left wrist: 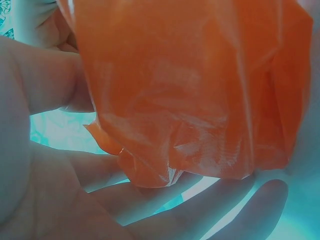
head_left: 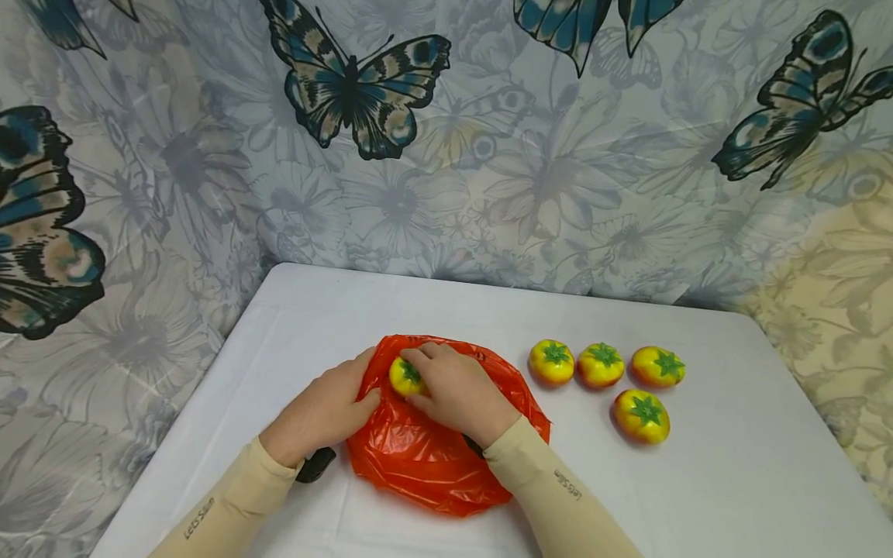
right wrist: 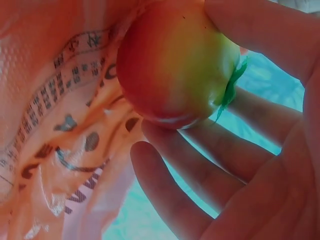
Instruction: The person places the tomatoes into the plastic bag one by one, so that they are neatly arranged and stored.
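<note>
A red plastic bag (head_left: 425, 453) lies crumpled on the white table, its mouth spread toward the far side. At its left edge, my left hand (head_left: 321, 407) holds the plastic between thumb and fingers; the left wrist view shows the bag (left wrist: 175, 90) hanging in front of those fingers. My right hand (head_left: 460, 387) grips a yellow-and-red tomato-like fruit (head_left: 405, 377) with a green star-shaped top, over the bag's opening. In the right wrist view the fruit (right wrist: 175, 65) sits between thumb and fingers, beside printed plastic.
Several matching fruits stand right of the bag: three in a back row, including the leftmost fruit (head_left: 551, 363), and a nearer fruit (head_left: 641, 417). The white table (head_left: 739, 480) meets a butterfly-patterned cloth wall (head_left: 488, 194) behind. A black device (head_left: 317, 465) is by my left wrist.
</note>
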Tool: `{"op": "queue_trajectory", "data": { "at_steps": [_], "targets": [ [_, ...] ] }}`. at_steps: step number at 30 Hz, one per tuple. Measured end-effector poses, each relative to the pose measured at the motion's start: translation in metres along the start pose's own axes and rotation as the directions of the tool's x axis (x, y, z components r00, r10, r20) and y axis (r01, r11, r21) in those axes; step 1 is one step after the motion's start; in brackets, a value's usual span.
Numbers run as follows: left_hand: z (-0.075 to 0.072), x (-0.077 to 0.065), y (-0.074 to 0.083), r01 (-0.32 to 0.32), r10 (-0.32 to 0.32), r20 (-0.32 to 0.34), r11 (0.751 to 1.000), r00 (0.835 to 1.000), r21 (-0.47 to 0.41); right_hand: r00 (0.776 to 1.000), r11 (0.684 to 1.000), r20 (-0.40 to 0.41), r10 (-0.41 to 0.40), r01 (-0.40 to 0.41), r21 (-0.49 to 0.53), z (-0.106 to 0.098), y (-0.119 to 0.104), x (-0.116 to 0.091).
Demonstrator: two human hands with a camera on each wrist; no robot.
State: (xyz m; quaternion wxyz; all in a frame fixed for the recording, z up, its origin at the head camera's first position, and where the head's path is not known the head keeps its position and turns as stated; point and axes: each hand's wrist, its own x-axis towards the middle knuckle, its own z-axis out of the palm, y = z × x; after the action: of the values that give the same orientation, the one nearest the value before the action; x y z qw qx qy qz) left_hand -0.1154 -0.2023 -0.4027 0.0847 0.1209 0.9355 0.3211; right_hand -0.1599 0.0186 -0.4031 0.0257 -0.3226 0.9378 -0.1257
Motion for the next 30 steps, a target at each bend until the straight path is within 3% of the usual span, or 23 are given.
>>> {"op": "queue_trajectory", "data": {
  "at_steps": [18,30],
  "targets": [
    [0.001,0.0,0.001,0.012,-0.012,0.021,1.0,1.0,0.021,1.0,0.999,0.018,0.015,-0.014,-0.034,0.008,-0.002,0.003],
    [0.001,-0.002,0.003,0.009,-0.009,0.017,1.0,1.0,0.021,0.998,0.999,-0.049,0.033,-0.031,0.037,-0.014,0.007,-0.014]
  ]
}}
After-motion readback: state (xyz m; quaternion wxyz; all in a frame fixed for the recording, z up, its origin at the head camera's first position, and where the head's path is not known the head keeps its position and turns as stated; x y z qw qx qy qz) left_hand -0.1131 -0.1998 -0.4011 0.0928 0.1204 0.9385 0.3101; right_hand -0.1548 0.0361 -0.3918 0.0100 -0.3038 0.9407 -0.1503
